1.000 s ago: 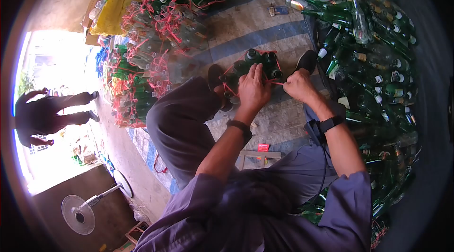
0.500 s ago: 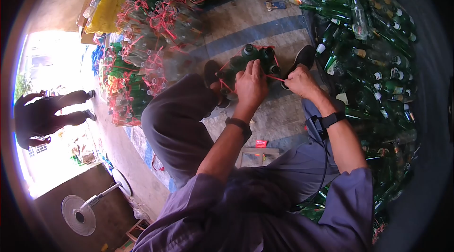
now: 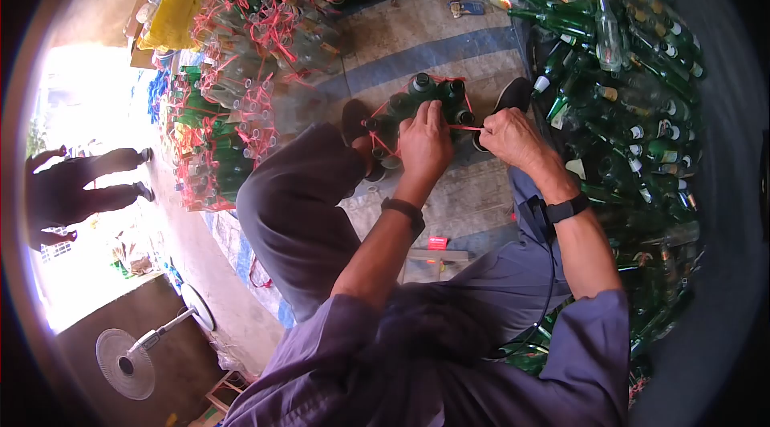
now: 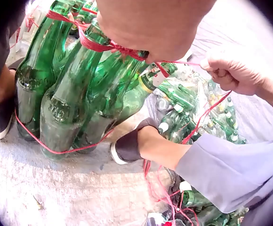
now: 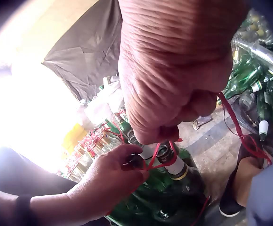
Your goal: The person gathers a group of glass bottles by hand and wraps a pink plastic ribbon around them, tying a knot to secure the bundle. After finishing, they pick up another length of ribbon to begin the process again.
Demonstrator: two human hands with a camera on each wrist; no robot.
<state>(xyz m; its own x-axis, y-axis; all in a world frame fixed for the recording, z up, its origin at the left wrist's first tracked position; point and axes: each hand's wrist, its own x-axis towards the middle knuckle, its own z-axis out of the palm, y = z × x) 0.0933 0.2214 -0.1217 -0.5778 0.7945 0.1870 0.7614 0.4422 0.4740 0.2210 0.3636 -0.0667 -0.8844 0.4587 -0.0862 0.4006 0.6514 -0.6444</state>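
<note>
Between the person's feet stands a bundle of green glass bottles [image 4: 63, 115], upright, bound with red plastic string [image 4: 97, 45] around the necks and a thinner loop near the bases. The left hand [image 3: 425, 138] lies over the near side of the bundle. Its thumb and fingers curl about a bottle neck in the right wrist view, partly covering it. To the right, the right hand [image 3: 517, 138] grips the string in its curled fingers. A taut length of it runs from the bottle necks to this fist, and a loose tail hangs below the fist in the left wrist view.
Loose green bottles [image 3: 658, 146] are heaped along the right. More tied bundles [image 3: 233, 98] stand at the left, near a yellow sack [image 3: 180, 14]. A striped sheet [image 3: 425, 50] covers the floor. A white fan [image 3: 126, 364] and another person [image 3: 88, 186] are farther left.
The right hand rises slightly and turns, its string pulled straighter toward the right. The left hand stays over the bottle necks. The head view shifts a little.
</note>
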